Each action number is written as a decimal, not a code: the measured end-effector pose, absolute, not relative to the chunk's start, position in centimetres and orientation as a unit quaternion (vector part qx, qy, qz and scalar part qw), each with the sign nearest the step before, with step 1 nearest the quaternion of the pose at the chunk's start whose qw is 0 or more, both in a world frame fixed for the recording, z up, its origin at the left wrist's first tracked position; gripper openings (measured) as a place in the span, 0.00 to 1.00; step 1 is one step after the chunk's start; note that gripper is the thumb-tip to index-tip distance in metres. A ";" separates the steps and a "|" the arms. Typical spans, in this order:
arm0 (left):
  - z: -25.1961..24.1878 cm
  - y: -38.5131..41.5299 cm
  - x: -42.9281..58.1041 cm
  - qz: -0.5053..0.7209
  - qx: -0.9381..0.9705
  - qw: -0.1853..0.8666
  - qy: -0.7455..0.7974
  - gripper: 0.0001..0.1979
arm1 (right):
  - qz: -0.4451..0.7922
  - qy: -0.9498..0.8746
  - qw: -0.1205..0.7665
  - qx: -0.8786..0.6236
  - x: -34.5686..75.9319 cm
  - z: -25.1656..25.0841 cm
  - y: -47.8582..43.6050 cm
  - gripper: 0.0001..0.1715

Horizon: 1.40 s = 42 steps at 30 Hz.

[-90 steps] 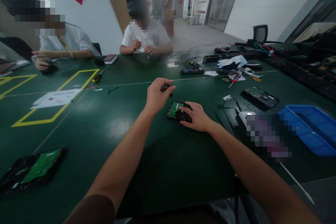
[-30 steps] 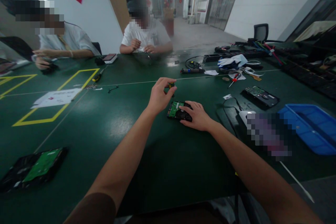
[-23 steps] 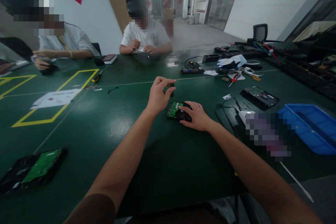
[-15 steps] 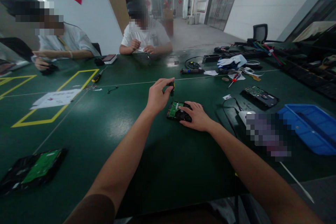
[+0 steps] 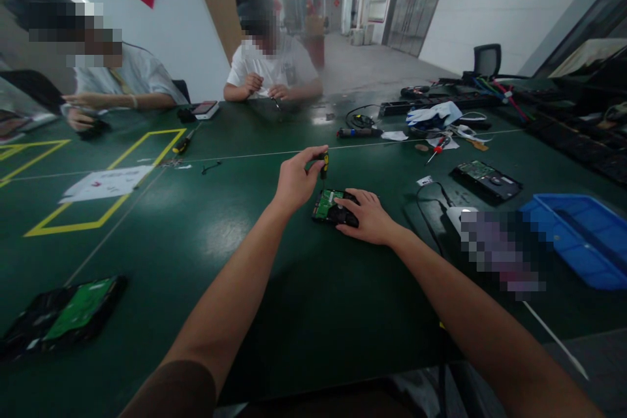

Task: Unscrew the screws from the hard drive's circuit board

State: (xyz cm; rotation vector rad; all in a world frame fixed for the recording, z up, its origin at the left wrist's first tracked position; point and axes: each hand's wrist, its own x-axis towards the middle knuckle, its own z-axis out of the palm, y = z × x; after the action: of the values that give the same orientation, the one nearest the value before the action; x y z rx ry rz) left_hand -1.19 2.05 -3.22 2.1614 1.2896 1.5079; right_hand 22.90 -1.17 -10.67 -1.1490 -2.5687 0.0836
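A hard drive point(image 5: 329, 205) lies board side up, green circuit board showing, in the middle of the dark green table point(image 5: 206, 235). My right hand point(image 5: 367, 216) rests flat on the drive's right part, fingers spread, pressing it down. My left hand point(image 5: 295, 178) is closed in a pinch on the black and yellow handle of a small screwdriver point(image 5: 323, 164), held upright just above the drive's far left corner. The screwdriver's tip is hidden behind the hand and the drive.
Another hard drive point(image 5: 63, 317) lies at the near left, a third point(image 5: 487, 179) at the right. A blue bin point(image 5: 575, 235) stands far right, with cables and tools point(image 5: 435, 119) behind it. Two people sit across the table; a yellow-handled screwdriver point(image 5: 182, 142) and a paper sheet point(image 5: 105, 183) lie left.
My left fingers have shifted round the screwdriver handle, which now stands a little higher and more upright. The right hand and the drive have stayed put.
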 end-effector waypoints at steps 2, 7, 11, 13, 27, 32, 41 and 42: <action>-3.3 2.1 -1.2 0.512 0.732 0.107 0.438 0.18 | 0.028 -0.901 0.163 -0.402 22.9 -10.7 -1.2 0.41; -3.5 2.3 -1.2 0.516 0.725 0.126 0.439 0.15 | 0.028 -0.900 0.164 -0.404 23.0 -10.7 -1.2 0.41; -3.2 2.0 -1.1 0.511 0.724 0.146 0.439 0.17 | 0.028 -0.900 0.164 -0.404 22.9 -10.6 -1.2 0.42; -3.0 1.9 -1.1 0.511 0.723 0.152 0.439 0.18 | 0.029 -0.900 0.163 -0.404 22.9 -10.6 -1.2 0.42; -3.2 1.6 -0.7 0.500 0.723 0.198 0.434 0.23 | 0.027 -0.901 0.154 -0.406 22.9 -10.8 -1.1 0.42; -2.9 1.6 -1.0 0.493 0.745 0.130 0.430 0.19 | 0.027 -0.901 0.155 -0.405 22.9 -10.8 -1.2 0.42; -2.5 1.6 -1.2 0.498 0.751 0.069 0.428 0.24 | 0.033 -0.900 0.158 -0.406 22.9 -10.6 -1.2 0.41; -2.5 1.6 -1.2 0.496 0.751 0.071 0.429 0.24 | 0.033 -0.899 0.158 -0.406 22.9 -10.6 -1.2 0.41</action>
State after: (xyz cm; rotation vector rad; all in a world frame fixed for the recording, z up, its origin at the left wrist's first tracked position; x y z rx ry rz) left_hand -1.24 1.62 -2.54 2.2594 1.2916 1.4931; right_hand 22.90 -1.21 -10.57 -1.1616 -2.5724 0.0951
